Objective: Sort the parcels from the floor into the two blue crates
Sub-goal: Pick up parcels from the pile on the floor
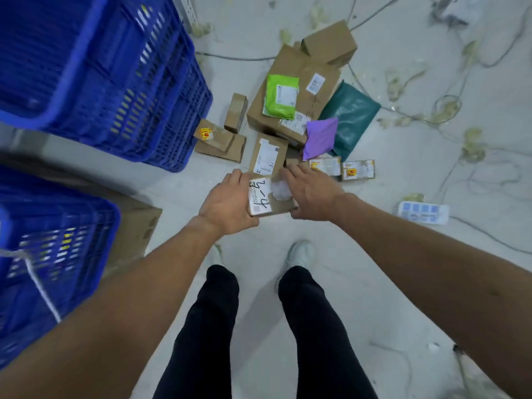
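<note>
The small cardboard parcel (269,197) with the handwritten label sits between both hands at the near edge of the parcel pile (299,110), above the pale floor (374,269). The left hand (227,205) wraps its fingers around the parcel's left side, and the right hand (309,194) presses its right side with fingers curled over the far edge, so both are gripping it. The upper blue crate (95,70) stands to the left of the parcel and beyond it; the lower blue crate (49,254) is to its left and nearer the person. The likeliest slip is a misread: the scrawled mark is partly covered by the left thumb, so the parcel could land in the wrong crate. The loose cables (431,110) trailing right of the parcel could also snag a foot when the person turns.
</note>
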